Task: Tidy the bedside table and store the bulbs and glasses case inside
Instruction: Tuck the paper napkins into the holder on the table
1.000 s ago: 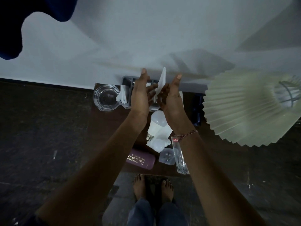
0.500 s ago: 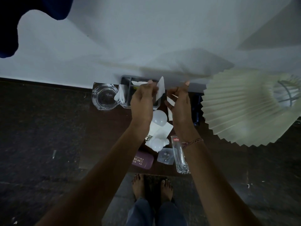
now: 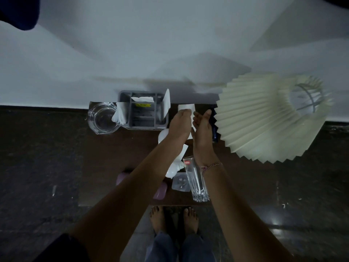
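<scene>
My left hand [image 3: 179,125] pinches the top of a folded white paper [image 3: 187,107] just right of the grey organiser [image 3: 143,112]. My right hand [image 3: 203,129] is against the same paper from the right, fingers curled on it. Under my left forearm lie two white bulbs, a large one [image 3: 162,134] and a small one [image 3: 173,171], both partly hidden. The purple glasses case [image 3: 121,177] lies near the table's front edge, crossed by my left arm. All this rests on the dark brown bedside table [image 3: 132,148].
A glass ashtray [image 3: 102,119] sits at the back left. White tissues stand in the organiser's slots. A tall drinking glass [image 3: 196,180] and a small clear packet [image 3: 180,183] are near the front. A pleated lampshade [image 3: 264,118] overhangs the right side. My bare feet are below the front edge.
Both hands moved right, from above the organiser to its right side. A white tissue now stands in the organiser's right slot, and the hands hold another white paper.
</scene>
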The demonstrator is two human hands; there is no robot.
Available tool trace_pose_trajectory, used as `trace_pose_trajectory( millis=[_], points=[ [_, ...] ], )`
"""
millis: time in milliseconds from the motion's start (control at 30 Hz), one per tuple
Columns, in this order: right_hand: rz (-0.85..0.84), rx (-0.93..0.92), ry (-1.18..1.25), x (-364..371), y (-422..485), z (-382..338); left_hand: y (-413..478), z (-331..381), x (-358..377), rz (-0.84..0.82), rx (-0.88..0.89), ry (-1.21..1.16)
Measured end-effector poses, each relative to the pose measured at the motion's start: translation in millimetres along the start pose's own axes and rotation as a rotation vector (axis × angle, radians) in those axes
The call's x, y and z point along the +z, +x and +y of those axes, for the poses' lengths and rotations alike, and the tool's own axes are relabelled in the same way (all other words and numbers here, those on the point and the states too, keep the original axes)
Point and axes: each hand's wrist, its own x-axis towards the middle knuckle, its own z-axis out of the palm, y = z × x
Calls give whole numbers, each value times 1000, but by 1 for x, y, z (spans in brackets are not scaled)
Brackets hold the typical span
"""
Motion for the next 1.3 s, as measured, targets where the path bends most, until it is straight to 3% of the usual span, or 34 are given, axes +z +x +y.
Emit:
trace_pose_trajectory(
  millis=[400, 700, 800, 900, 1067, 1300],
  points=[
    [46, 38, -153, 8, 17, 2, 37, -3, 11, -2, -153, -55],
    [-53, 91, -129, 13, 22, 9, 30, -8, 14, -35, -180, -166],
    [49, 57, -65, 14, 14, 4, 21, -4, 12, -14, -152, -193],
    [91, -12, 66, 13, -4, 1, 1, 1, 7, -3, -42, -173],
    [116, -83, 222, 24, -54, -2, -37, 5, -18, 101, 298, 108],
    [16, -206, 251, 32, -83, -8, -44, 15, -56, 239, 489, 291]
  ],
)
